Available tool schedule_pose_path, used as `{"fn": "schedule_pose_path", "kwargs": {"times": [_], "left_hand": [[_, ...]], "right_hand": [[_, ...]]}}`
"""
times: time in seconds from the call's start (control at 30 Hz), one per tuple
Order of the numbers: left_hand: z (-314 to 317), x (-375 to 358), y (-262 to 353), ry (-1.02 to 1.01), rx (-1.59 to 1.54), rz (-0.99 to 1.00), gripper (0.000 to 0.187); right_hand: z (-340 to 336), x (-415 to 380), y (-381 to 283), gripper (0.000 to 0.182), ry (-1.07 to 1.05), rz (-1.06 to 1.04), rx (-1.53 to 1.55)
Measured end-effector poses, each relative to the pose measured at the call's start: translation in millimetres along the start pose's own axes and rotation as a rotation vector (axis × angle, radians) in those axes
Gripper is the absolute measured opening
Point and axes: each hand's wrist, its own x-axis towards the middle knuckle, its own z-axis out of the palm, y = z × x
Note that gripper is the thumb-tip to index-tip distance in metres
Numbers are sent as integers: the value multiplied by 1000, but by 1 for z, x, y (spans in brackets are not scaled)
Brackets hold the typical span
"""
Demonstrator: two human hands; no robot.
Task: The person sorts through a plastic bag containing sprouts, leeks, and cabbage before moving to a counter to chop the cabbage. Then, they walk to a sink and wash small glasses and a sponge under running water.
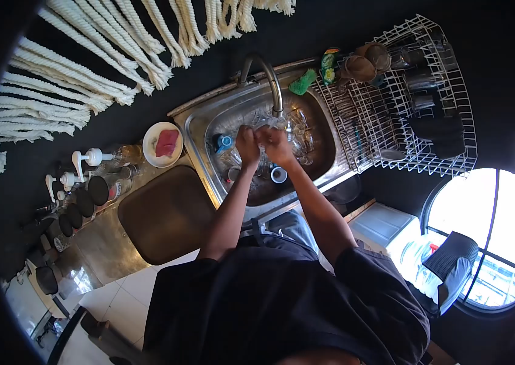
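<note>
Both my hands are over the steel sink (324,164), close together just below the curved faucet (277,97). My left hand (247,146) has its fingers curled in. Beside it, my right hand (275,146) is also curled, its fingertips near the left hand. Whatever lies between them is too small or see-through to make out. Beneath are several clear glasses (303,131) in the basin, a blue cup (224,142) left of my left hand, and a white-rimmed cup (278,175) below my right hand.
A wire dish rack (391,137) with cups and glasses stands right of the sink. A green scrubber (303,82) lies on the back rim. To the left are a white bowl (149,146) with a pink sponge (167,143), pump bottles (90,158) and a brown-grey basin (163,213).
</note>
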Motion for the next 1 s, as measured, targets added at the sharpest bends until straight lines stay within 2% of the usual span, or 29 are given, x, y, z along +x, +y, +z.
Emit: {"fn": "schedule_pose_path", "kwargs": {"times": [0.03, 0.07, 0.1, 0.13, 0.17, 0.2, 0.23, 0.27, 0.3, 0.37, 0.4, 0.43, 0.47, 0.5, 0.53, 0.57, 0.6, 0.63, 0.7, 0.77, 0.83, 0.9, 0.97, 1.0], "left_hand": [[-3, 2, -15, -2, -2, 0, 38], [-9, 6, -21, -247, -526, -638, 40], [-17, 8, -30, -490, -1050, -1278, 42], [-31, 10, -40, -700, -1151, -1201, 41], [-30, 12, -22, -707, -1149, -1195, 41], [-31, 9, 12, -511, -779, -905, 40], [-30, 6, 31, -316, -414, -607, 40], [-24, -2, 14, -249, -383, -493, 35], [-22, -3, 10, -249, -378, -490, 35], [-19, -5, 2, -155, -384, -679, 38], [-32, 0, -7, -370, -618, -1094, 43], [-40, 2, -14, -371, -618, -1097, 43], [-46, 8, -13, -501, -651, -1197, 44], [-48, 19, -7, -640, -679, -1286, 46], [-40, 16, 4, -501, -504, -1119, 44], [-35, 14, 15, -512, -503, -1119, 44], [-31, 13, 23, -408, -435, -863, 42], [-29, 11, 32, -302, -365, -608, 40], [-32, 12, 33, -303, -455, -592, 36], [-39, 17, 26, -493, -490, -1110, 36], [-42, 17, 29, -502, -429, -1046, 38], [-42, 12, 31, -513, -364, -984, 41], [-37, -2, 36, -338, -152, -608, 43], [-35, -6, 39, -332, -151, -608, 43]], "right_hand": [[0, -2, -4, 10, -56, -136, -301], [-1, -2, 4, 13, -120, -289, -347], [1, -7, 6, 13, -119, -288, -348], [4, -10, 7, 14, -88, -326, -327], [5, -10, 11, 14, -53, -361, -304], [5, -3, 47, 20, -157, -116, -60], [5, -7, 42, 20, -154, -109, -55], [4, -10, 27, 21, -30, 121, 349], [3, -10, 19, 21, 96, 348, 750], [3, -8, 18, 20, 18, 343, 664], [5, -9, 18, 18, -53, 65, 260], [5, -10, 18, 16, -122, -210, -148], [2, -4, 28, 16, -118, -335, -303], [1, 1, 34, 16, -109, -344, -306], [-1, 3, 41, 17, -129, -255, -211], [-2, 1, 44, 17, -147, -161, -116], [2, -8, 17, 19, -23, -91, 136], [1, -11, 17, 19, -14, -88, 138], [0, -9, 22, 22, -73, 110, 521], [3, -12, 32, 22, -31, 187, 508], [6, -15, 45, 21, -91, -93, 239], [5, -30, 30, 19, -34, -22, 242], [4, -38, 29, 17, 22, 58, 242], [5, -37, 41, 16, 48, 47, 351]]}}
